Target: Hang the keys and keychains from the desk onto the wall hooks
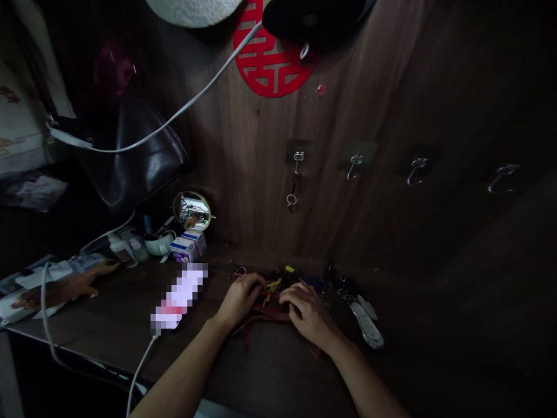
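Note:
A tangle of red and yellow cords (272, 284) lies on the dark wooden desk, mixed with small trinkets too dim to name. My left hand (237, 302) rests at its left side, fingers bent inward. From the right, my right hand (307, 307) reaches into the same tangle with curled fingers and the thumb lower. What the fingertips pinch is hidden in both hands. A dark red strap (272, 314) stretches between the hands near the desk. Beyond my right hand lie key rings and a silver-grey nail clipper-like piece (369, 326).
Left of my hands lies a lit phone (180, 299) with a white charging cable (140, 366). Behind it are small boxes (188, 248), a round mirror (192, 211), bottles (122, 249) and an animal figurine (65, 284). Metal hooks (355, 165) line the wall; a black bag (134, 151) hangs left.

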